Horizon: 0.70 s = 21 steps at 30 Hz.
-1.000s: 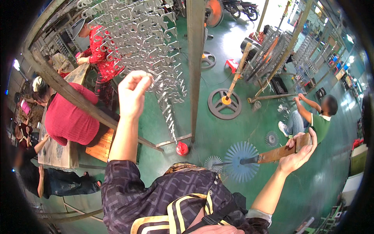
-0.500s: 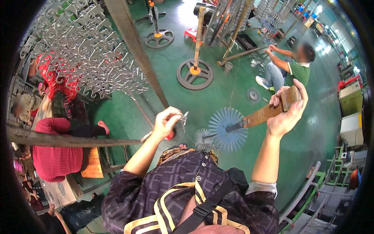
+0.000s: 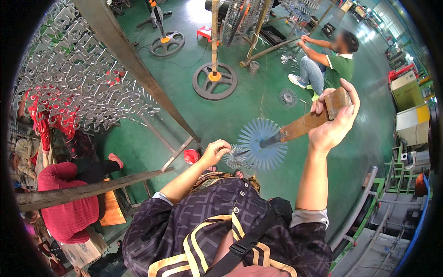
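Curled around a rusty brown block (image 3: 339,104), the right hand (image 3: 328,131) has a firm grasp, its thumb and fingers on opposite sides. From the block a flat brown bar (image 3: 302,127) slopes down and leftward to a dark shaft at the centre of a large blue-grey finned disc (image 3: 260,159). Just left of that disc is a smaller grey finned wheel (image 3: 236,160), with the left hand (image 3: 215,153) at its edge, fingers bunched; whether they pinch anything cannot be told. Near the left forearm, a red container (image 3: 191,156) sits by the foot of a metal post (image 3: 138,69), which stands between that hand and dense rows of hanging metal hooks (image 3: 87,74). Beyond the discs are another finned disc (image 3: 288,97), a black wheel-shaped base (image 3: 214,89) on the green floor, and a seated co-worker in green (image 3: 340,69).
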Motion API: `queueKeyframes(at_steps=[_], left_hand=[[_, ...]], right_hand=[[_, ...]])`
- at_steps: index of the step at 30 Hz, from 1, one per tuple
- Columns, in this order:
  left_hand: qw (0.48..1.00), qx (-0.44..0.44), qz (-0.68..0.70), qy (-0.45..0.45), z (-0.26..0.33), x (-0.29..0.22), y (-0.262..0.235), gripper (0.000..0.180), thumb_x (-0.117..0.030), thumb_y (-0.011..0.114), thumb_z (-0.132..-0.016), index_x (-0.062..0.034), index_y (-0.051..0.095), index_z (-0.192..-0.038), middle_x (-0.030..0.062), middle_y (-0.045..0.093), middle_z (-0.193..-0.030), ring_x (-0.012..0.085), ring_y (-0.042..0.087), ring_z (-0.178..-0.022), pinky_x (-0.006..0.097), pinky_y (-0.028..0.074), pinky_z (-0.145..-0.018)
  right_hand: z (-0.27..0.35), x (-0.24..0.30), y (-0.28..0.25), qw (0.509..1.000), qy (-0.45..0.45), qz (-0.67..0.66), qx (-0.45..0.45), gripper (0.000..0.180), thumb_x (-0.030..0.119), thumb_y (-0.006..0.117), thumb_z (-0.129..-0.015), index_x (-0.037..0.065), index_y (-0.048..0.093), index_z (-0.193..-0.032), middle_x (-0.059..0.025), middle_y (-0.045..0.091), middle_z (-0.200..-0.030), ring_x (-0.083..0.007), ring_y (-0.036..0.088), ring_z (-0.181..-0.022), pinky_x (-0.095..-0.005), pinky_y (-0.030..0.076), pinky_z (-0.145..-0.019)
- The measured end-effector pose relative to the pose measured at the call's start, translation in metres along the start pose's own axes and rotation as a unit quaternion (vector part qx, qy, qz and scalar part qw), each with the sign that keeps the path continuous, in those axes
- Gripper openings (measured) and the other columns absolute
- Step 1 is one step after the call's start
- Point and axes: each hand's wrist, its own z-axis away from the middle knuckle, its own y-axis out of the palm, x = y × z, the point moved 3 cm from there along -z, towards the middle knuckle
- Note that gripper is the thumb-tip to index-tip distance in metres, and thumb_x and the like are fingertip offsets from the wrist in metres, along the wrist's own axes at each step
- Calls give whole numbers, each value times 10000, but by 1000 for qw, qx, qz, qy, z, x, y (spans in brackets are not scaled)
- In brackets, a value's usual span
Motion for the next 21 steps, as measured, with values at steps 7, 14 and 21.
queueKeyframes(at_steps=[7,14,21], left_hand=[[999,20,-42,22,0,12,7,63,-30,616,-794,-5,592,-846,76,599,-815,181,573,-764,287,458,-705],[998,54,-32,-12,10,20,19,70,-38,632,-769,-21,599,-828,80,613,-805,214,585,-764,310,462,-689],[996,82,-12,-28,11,21,34,67,-51,649,-767,-23,624,-822,76,627,-810,194,600,-757,296,469,-679]], right_hand=[[2,3,3,999,0,47,-11,490,432,351,-929,5,427,-1156,-117,476,-728,-130,412,-540,-273,389,-496],[3,3,0,1000,-11,1,2,395,340,390,-934,19,448,-1157,-108,513,-781,-102,426,-568,-238,397,-521],[5,6,0,1000,-5,9,2,426,372,402,-924,20,443,-1162,-109,513,-783,-102,426,-563,-239,396,-524]])
